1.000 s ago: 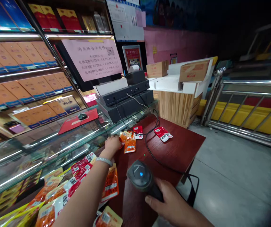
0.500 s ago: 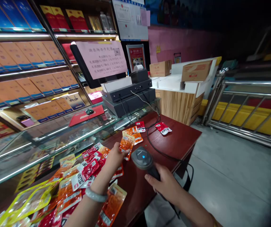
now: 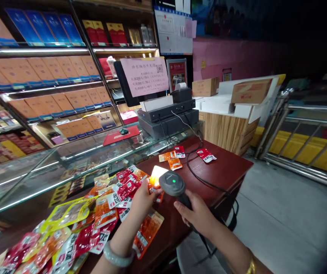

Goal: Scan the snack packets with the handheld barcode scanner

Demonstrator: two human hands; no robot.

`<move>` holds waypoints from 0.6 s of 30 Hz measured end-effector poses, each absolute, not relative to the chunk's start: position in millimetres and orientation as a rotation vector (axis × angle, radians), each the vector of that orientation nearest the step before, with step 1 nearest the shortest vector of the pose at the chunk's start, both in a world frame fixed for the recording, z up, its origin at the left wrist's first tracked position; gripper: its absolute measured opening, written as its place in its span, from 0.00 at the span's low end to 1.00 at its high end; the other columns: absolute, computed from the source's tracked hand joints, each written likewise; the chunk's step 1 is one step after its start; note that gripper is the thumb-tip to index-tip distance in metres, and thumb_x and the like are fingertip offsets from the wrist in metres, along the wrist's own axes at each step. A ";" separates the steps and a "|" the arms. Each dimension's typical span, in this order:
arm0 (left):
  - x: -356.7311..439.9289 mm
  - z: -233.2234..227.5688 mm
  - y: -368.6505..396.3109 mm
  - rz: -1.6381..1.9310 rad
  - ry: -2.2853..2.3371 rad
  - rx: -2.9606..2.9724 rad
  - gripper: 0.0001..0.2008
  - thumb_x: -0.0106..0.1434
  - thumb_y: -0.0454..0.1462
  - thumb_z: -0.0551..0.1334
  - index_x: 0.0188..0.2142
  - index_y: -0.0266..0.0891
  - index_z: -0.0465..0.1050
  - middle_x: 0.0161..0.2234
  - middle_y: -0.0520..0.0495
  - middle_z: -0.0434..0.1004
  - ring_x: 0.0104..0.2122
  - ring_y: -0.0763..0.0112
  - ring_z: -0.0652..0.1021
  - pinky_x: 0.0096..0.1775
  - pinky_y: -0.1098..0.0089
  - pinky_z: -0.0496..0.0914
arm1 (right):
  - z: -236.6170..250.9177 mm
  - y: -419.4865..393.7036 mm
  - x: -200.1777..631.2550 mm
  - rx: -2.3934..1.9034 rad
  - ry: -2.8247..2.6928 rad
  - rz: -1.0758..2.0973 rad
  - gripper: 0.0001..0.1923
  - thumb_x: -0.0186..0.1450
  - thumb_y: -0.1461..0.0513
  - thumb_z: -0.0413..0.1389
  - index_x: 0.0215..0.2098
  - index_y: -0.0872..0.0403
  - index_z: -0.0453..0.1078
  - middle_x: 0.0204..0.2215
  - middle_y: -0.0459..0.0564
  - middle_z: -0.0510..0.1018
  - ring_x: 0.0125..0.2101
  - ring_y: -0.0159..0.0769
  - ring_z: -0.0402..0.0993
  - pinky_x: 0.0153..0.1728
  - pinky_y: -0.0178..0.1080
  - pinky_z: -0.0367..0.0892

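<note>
My left hand [image 3: 145, 198], with a pale bangle on its wrist, grips an orange snack packet [image 3: 153, 182]. Bright light from the scanner falls on the packet's upper part. In my right hand [image 3: 194, 210] is a dark barcode scanner [image 3: 172, 183], its head close to the packet and a green light showing on top. Under and left of my left arm lies a spread pile of red, orange and yellow snack packets [image 3: 105, 209]. A larger orange packet [image 3: 148, 232] rests by the table's near edge. Several small packets [image 3: 175, 163] lie farther back.
A lone red packet [image 3: 206, 155] lies on the brown table [image 3: 223, 171] beside a black cable [image 3: 190, 167]. Behind are a glass counter [image 3: 75, 160], a cash drawer with printer [image 3: 169, 121] and a monitor with a pink sign [image 3: 148, 78]. A metal railing [image 3: 308, 152] stands right.
The orange packet has been lifted in my left hand toward the scanner. The scanner's light turned from blue to green, and its beam now lights the packet. The view has shifted left.
</note>
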State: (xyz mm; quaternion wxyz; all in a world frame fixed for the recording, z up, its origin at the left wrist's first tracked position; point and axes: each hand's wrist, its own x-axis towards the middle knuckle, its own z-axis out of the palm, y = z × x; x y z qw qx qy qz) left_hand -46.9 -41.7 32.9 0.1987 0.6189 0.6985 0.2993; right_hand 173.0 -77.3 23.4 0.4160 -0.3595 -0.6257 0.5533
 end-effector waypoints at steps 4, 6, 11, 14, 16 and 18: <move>-75.1 40.7 -50.6 0.759 2.064 1.615 0.24 0.57 0.52 0.64 0.47 0.42 0.68 0.26 0.50 0.78 0.30 0.56 0.80 0.33 0.64 0.68 | 30.5 -72.2 168.4 -0.950 -1.623 1.386 0.14 0.68 0.51 0.60 0.39 0.53 0.69 0.17 0.37 0.67 0.15 0.28 0.64 0.18 0.31 0.59; -102.5 50.9 -57.1 0.674 2.188 1.574 0.28 0.58 0.55 0.62 0.50 0.40 0.67 0.28 0.48 0.80 0.33 0.51 0.82 0.35 0.61 0.70 | 38.1 -67.1 165.7 -0.977 -1.684 1.356 0.12 0.67 0.53 0.61 0.38 0.53 0.69 0.17 0.38 0.69 0.17 0.29 0.65 0.19 0.31 0.59; -156.1 81.2 -58.7 0.478 2.759 1.700 0.33 0.60 0.61 0.58 0.51 0.38 0.71 0.44 0.31 0.82 0.48 0.37 0.80 0.46 0.49 0.73 | 53.3 -53.6 157.8 -0.956 -1.781 1.382 0.11 0.67 0.54 0.62 0.38 0.54 0.71 0.18 0.39 0.71 0.21 0.30 0.69 0.24 0.32 0.62; -143.7 75.8 -36.6 0.483 2.638 1.935 0.30 0.64 0.58 0.56 0.52 0.38 0.74 0.49 0.31 0.81 0.52 0.40 0.79 0.51 0.49 0.72 | 51.0 -50.1 157.9 -0.965 -1.758 1.408 0.11 0.67 0.54 0.62 0.38 0.54 0.71 0.18 0.39 0.71 0.22 0.31 0.70 0.26 0.32 0.63; -119.4 61.5 -12.6 0.501 2.384 2.123 0.23 0.65 0.52 0.58 0.51 0.41 0.76 0.51 0.35 0.82 0.53 0.45 0.79 0.54 0.52 0.71 | 44.7 -49.2 162.5 -1.008 -1.714 1.403 0.11 0.67 0.55 0.62 0.39 0.54 0.72 0.18 0.39 0.71 0.21 0.31 0.70 0.26 0.32 0.63; -90.7 44.8 16.2 0.479 2.243 2.187 0.19 0.65 0.48 0.61 0.50 0.42 0.77 0.51 0.37 0.83 0.53 0.49 0.80 0.55 0.56 0.71 | 35.8 -47.8 170.3 -1.053 -1.670 1.397 0.09 0.67 0.56 0.62 0.39 0.54 0.72 0.18 0.39 0.71 0.19 0.31 0.69 0.24 0.32 0.63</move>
